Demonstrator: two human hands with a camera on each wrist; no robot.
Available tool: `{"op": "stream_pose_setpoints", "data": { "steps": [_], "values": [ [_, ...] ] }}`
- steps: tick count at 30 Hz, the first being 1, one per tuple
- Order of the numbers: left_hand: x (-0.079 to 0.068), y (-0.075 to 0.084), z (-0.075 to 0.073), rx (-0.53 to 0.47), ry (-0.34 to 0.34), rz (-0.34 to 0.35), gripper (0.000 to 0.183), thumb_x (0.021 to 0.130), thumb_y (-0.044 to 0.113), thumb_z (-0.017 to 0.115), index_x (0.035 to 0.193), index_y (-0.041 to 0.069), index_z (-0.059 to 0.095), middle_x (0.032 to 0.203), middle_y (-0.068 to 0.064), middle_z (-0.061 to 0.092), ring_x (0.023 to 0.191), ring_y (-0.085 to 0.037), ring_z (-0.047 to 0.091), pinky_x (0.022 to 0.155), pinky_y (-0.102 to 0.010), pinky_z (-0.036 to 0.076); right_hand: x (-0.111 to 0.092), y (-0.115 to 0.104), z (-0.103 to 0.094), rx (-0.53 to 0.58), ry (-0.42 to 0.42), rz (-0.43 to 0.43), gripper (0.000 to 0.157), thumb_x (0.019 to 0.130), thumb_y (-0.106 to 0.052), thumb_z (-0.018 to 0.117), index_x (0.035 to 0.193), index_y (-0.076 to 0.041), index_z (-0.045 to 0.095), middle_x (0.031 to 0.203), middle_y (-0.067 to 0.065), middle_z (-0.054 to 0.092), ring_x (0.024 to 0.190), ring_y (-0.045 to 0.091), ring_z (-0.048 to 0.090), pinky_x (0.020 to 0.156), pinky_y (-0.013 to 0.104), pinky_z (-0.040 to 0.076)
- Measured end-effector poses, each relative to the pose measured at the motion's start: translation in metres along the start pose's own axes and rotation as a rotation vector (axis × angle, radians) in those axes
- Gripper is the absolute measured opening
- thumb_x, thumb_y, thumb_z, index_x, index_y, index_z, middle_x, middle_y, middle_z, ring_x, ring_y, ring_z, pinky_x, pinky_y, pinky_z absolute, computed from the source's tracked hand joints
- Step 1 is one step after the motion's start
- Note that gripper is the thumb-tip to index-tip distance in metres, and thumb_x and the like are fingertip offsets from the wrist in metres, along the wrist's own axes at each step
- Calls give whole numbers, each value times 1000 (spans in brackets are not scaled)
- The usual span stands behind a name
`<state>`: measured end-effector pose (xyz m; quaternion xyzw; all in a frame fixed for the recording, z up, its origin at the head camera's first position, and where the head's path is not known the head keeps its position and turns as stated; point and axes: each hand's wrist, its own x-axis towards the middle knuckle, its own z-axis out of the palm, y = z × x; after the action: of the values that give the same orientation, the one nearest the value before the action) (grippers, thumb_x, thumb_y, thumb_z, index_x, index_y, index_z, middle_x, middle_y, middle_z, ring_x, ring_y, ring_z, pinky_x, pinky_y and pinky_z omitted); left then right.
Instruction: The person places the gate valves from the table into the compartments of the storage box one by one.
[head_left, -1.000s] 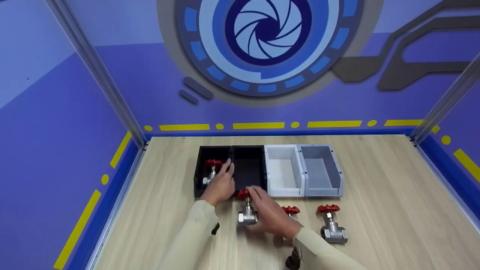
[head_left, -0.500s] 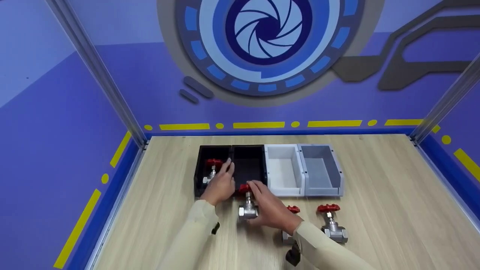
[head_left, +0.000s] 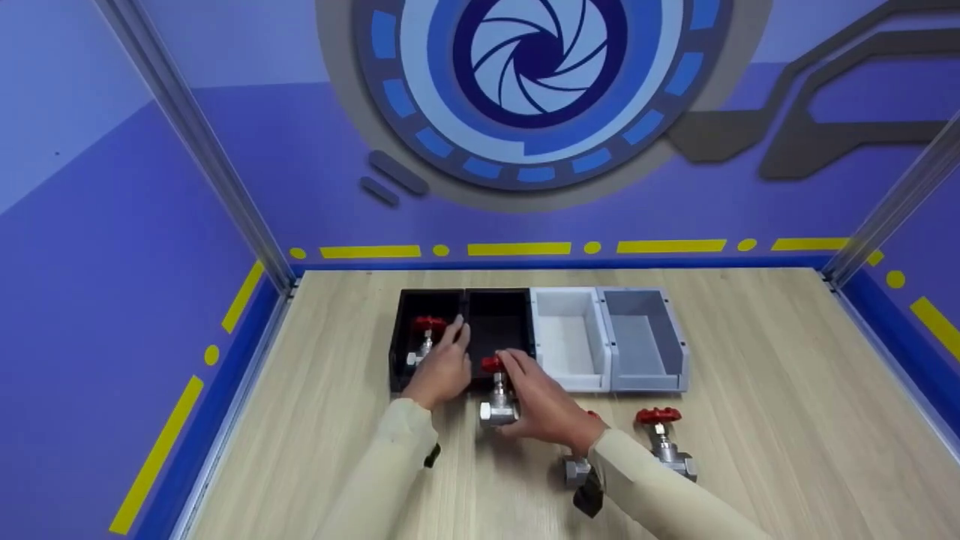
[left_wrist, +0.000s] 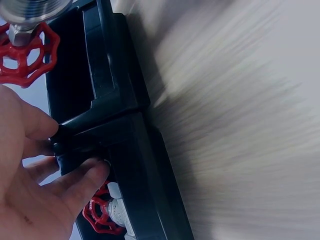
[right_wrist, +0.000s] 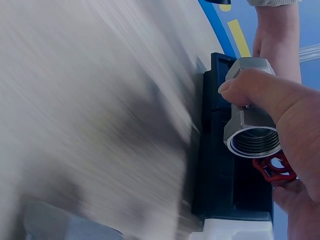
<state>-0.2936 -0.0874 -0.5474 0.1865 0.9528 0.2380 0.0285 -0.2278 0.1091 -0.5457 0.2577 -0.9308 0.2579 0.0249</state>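
1. In front of the black bins [head_left: 497, 322], the right hand [head_left: 545, 405] grips a valve [head_left: 496, 414].
2. The left hand [head_left: 442, 371] pinches their shared wall [left_wrist: 102, 126].
3. Right of them, a sleeve [head_left: 656, 487] half-hides another valve [head_left: 576, 471].
4. Inside them, a third valve [left_wrist: 117, 212] bears unreadable markings.

Left sleeve [head_left: 379, 465]: long, pale cream, plain cloth
Right sleeve [head_left: 664, 491]: matching cream, lightly creased toward the end
Left wrist piece [head_left: 432, 455]: small, black, details unclear
Right wrist piece [head_left: 589, 498]: black, angular, looks bulkier
Left hand [head_left: 441, 373]: bare
Right hand [head_left: 546, 406]: bare, short thumbnail
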Motion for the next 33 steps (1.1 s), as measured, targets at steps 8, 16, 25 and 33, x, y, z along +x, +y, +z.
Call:
{"op": "stream_pose_setpoints", "data": {
  "steps": [8,16,25,33],
  "values": [
    [0,-1,1,8,18,23,57,96,11,48,149,-2,31,160,-15,21,123,-35,55,96,-45,49,8,2,-9,-5,7,6,114,59,-33,90,149,-2,29,150,15,36,135,29,42,109,39,40],
    [0,-1,1,9,20,17,56,96,12,47,149,-2,32,161,-14,21,129,-35,50,98,-44,48,13,1,-13,-21,6,11,115,58,-33,90,150,-4,28,151,16,35,136,29,42,108,40,41],
    [-1,-1,1,14,35,24,57,95,12,49,148,-2,33,160,-15,23,129,-35,50,98,-45,48,19,3,-15,-7,30,-6,117,55,-28,92,149,-3,28,149,18,36,134,32,43,109,41,41],
    [0,-1,2,-4,15,-11,59,96,13,49,150,2,30,162,-11,19,126,-35,52,95,-44,49,24,7,-16,-20,-6,36,115,58,-30,90,151,-4,27,152,17,34,136,28,41,108,41,41]
  ]
}}
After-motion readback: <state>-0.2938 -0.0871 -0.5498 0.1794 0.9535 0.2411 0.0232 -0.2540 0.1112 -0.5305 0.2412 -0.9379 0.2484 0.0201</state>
